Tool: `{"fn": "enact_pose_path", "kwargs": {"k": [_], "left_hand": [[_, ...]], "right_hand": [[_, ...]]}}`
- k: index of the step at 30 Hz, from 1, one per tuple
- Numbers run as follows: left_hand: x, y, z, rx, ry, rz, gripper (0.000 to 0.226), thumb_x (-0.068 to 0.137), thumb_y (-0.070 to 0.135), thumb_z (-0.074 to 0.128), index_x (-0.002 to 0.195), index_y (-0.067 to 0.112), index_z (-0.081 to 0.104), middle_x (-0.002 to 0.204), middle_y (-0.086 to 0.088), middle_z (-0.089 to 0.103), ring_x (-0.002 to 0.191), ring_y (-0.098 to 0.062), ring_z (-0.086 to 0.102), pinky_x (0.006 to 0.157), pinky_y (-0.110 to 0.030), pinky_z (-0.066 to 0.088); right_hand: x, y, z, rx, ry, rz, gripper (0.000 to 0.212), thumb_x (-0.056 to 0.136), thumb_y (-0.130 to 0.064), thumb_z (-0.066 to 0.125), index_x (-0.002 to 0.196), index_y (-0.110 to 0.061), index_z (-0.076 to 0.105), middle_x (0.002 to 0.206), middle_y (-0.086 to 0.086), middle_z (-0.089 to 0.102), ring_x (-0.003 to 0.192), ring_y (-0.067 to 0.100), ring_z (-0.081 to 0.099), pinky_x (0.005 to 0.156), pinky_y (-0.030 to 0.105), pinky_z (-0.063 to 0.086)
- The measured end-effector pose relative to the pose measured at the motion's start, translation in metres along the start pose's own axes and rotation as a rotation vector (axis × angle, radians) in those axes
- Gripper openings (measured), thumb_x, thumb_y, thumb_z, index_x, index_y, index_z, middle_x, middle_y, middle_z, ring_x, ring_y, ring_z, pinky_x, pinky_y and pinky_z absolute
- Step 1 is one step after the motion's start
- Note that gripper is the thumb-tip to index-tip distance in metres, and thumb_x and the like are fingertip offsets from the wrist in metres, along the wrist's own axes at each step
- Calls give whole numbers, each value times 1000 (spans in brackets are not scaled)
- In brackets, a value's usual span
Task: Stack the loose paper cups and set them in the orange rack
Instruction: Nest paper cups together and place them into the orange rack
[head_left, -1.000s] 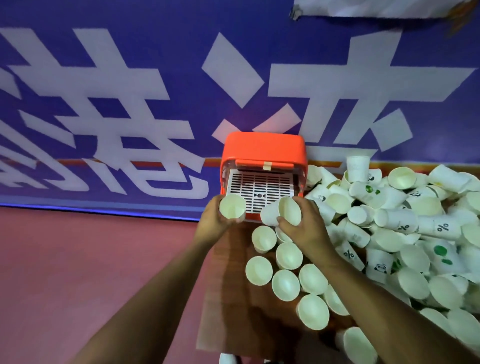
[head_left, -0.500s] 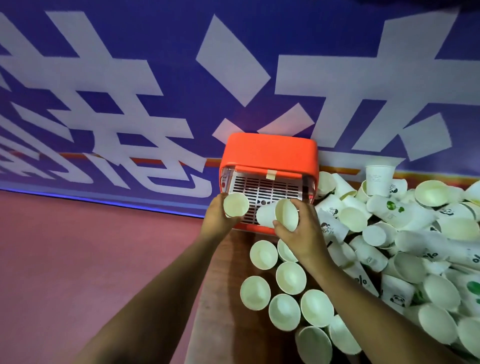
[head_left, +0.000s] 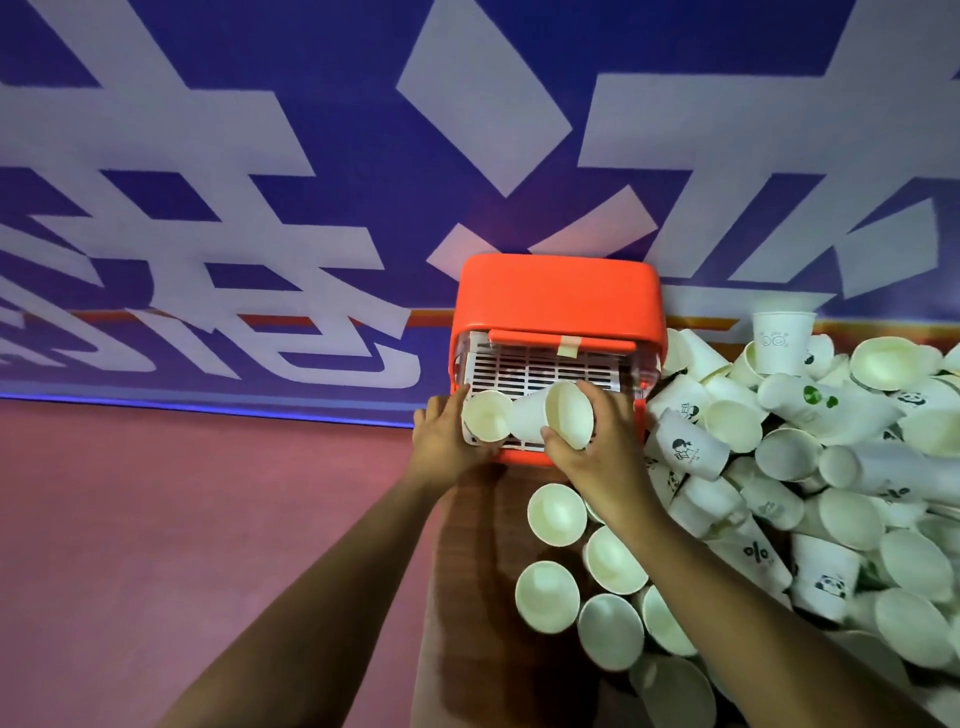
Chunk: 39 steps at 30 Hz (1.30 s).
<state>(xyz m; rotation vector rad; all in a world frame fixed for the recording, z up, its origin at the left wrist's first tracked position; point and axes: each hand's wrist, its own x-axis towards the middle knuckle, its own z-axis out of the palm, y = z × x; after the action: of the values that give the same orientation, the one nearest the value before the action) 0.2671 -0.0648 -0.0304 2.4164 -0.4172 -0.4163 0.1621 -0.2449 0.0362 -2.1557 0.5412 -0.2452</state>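
The orange rack (head_left: 556, 291) stands against the blue wall, its white slatted tray (head_left: 540, 371) facing me. My left hand (head_left: 441, 441) grips a paper cup (head_left: 485, 415) at the rack's lower left opening. My right hand (head_left: 597, 447) holds a second cup (head_left: 563, 415) tilted on its side, mouth toward me, just right of the first. Both cups sit at the tray's front and touch or nearly touch each other. Several upright cups (head_left: 556, 514) stand on the brown table (head_left: 467, 597) below my hands.
A large heap of loose paper cups (head_left: 810, 467) fills the table right of the rack, some printed with pandas and percent signs. The blue banner wall (head_left: 260, 208) is close behind. Red floor (head_left: 182, 519) lies to the left of the table.
Both hands have moved forward with their cups, closer together and into the rack's opening. The camera has leaned in closer as well.
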Motion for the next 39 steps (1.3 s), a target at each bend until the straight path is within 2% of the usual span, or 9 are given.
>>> {"fn": "enact_pose_path", "kwargs": {"k": [4, 6, 9, 13, 16, 22, 28, 34, 39], "left_hand": [[-4, -4, -23, -276, 60, 37, 56, 83, 28, 74, 135, 19, 55, 125, 2, 54, 112, -18, 51, 98, -41, 46], [-3, -2, -33, -430, 57, 39, 39, 92, 20, 70, 130, 19, 60, 121, 4, 60, 105, -6, 58, 89, -32, 50], [2, 5, -46, -544, -79, 76, 48, 93, 30, 70, 139, 23, 56, 131, 9, 60, 117, 1, 56, 91, -22, 51], [7, 0, -45, -545, -249, 102, 59, 90, 37, 72, 145, 31, 51, 144, 14, 54, 131, -4, 52, 104, -30, 50], [7, -8, -38, -519, -239, 105, 55, 91, 30, 72, 143, 28, 53, 139, 12, 59, 128, -5, 55, 107, -36, 48], [6, -23, -29, -472, -211, 146, 53, 93, 14, 69, 140, 30, 51, 132, 14, 59, 122, 1, 55, 100, -19, 48], [15, -37, -15, -112, -133, 212, 55, 89, 17, 72, 141, 23, 54, 128, 4, 59, 114, -22, 51, 98, -38, 47], [13, -35, -5, -103, -106, 159, 63, 89, 20, 73, 146, 23, 48, 130, -1, 59, 112, -20, 45, 101, -35, 42], [-2, -34, -17, -163, -78, 134, 62, 88, 23, 73, 145, 21, 47, 126, 1, 48, 116, -16, 48, 99, -28, 43]], "right_hand": [[7, -15, 9, 21, -20, -44, 67, 76, -25, 79, 135, -16, 50, 128, -3, 48, 119, 8, 45, 91, 0, 25], [11, -19, 16, 12, -52, -85, 68, 74, -24, 81, 134, -13, 51, 130, 0, 52, 120, 14, 49, 98, 10, 32], [18, -24, 28, -20, -119, -105, 71, 72, -38, 76, 133, -13, 51, 130, 1, 55, 120, 19, 53, 101, 31, 43], [23, -20, 40, -60, -203, -108, 73, 75, -37, 77, 138, -13, 47, 135, 2, 54, 125, 17, 50, 99, 19, 35], [25, -14, 45, -102, -258, -105, 70, 79, -26, 78, 140, -15, 45, 137, 1, 53, 125, 18, 49, 94, 16, 31], [32, -6, 61, -174, -319, -105, 74, 82, -27, 76, 145, -14, 40, 146, 2, 46, 132, 19, 44, 103, 21, 31], [39, 11, 73, -278, -437, -87, 74, 89, -22, 67, 152, -14, 30, 157, 1, 33, 143, 18, 32, 116, 31, 28], [40, 14, 74, -278, -403, -63, 77, 87, -26, 71, 151, -14, 31, 154, 3, 36, 141, 21, 35, 113, 34, 32], [15, 0, 47, -215, -292, -29, 69, 84, -27, 72, 144, -12, 41, 145, 3, 42, 134, 18, 40, 104, 20, 29]]}}
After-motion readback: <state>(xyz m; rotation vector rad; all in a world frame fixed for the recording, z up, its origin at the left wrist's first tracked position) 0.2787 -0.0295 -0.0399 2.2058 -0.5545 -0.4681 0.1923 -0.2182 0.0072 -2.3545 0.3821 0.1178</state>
